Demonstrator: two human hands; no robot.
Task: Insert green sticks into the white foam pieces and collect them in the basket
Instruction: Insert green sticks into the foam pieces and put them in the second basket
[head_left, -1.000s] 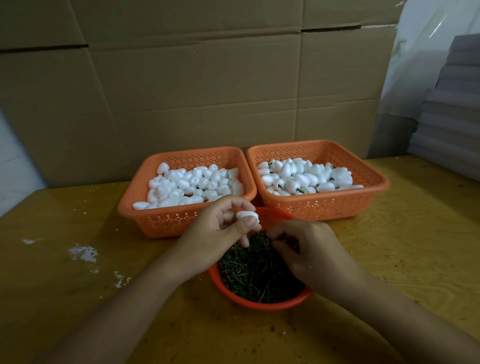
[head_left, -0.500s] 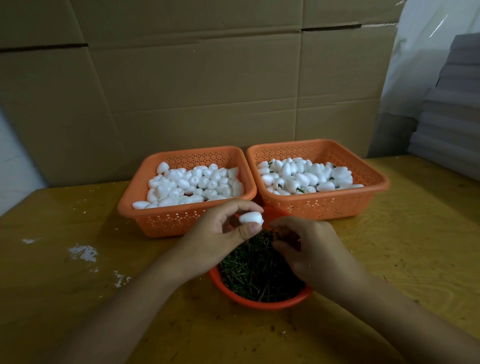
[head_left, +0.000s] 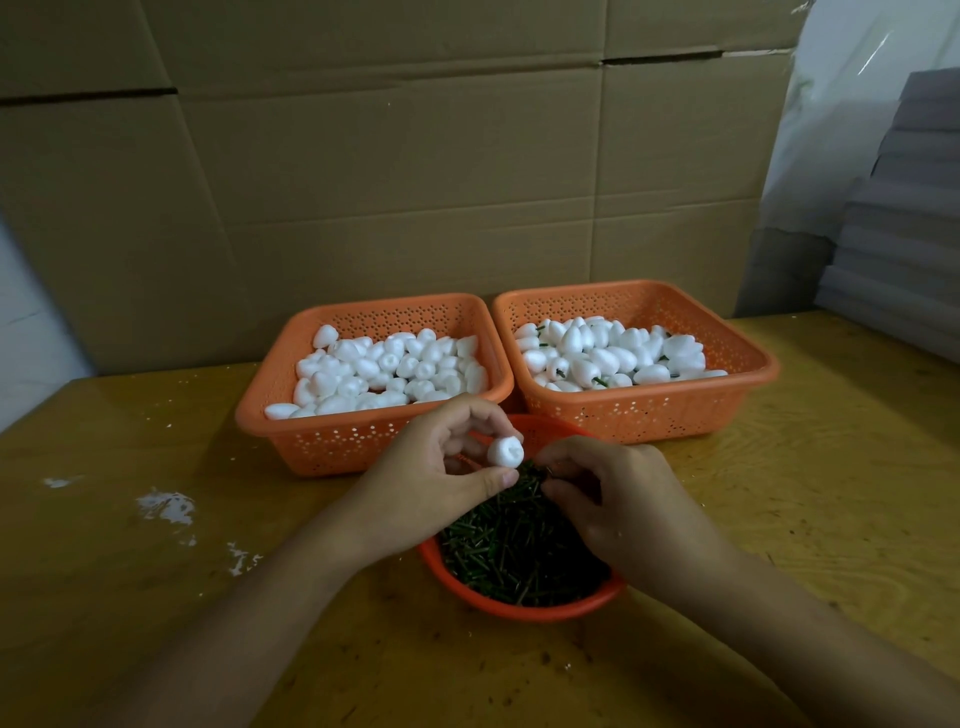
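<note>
Holding one white foam piece (head_left: 505, 451) mid-frame in my left hand (head_left: 441, 467), pinched thumb-to-fingers. Right hand (head_left: 613, 499) is curled over the green sticks (head_left: 519, 551); can't tell if it holds one. Foam looks light and dentable, so I grip its sides gently.

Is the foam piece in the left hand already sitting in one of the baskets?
No, the left hand pinches the foam piece in the air above the round bowl of green sticks, in front of both baskets.
</note>
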